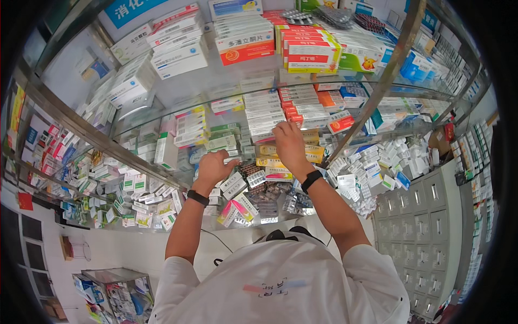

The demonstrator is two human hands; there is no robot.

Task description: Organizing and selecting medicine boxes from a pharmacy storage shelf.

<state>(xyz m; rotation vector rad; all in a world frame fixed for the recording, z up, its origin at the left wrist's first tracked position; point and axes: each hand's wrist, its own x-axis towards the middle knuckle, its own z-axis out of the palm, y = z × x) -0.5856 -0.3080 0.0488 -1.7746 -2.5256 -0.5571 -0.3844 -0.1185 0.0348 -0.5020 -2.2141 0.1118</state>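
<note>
My left hand [215,167] is over the front of the glass shelf, its thumb apart from its fingers and nothing visible between them. A green-and-white medicine box [221,143] lies just beyond its fingertips. Farther right, my right hand [289,144] reaches to the near end of a row of white medicine boxes [263,111]. Red-and-white boxes [301,103] stand in rows beside that hand. Its fingertips are curled against the boxes; whether they grip one is hidden. Yellow boxes [267,162] lie below and beside the right hand.
Loose boxes and blister packs [259,190] cover the shelf's near part. A metal upright [374,91] slants past on the right, and another metal bar [101,141] on the left. Stacked boxes [245,42] fill the upper glass shelf. Grey drawers [417,227] stand at right.
</note>
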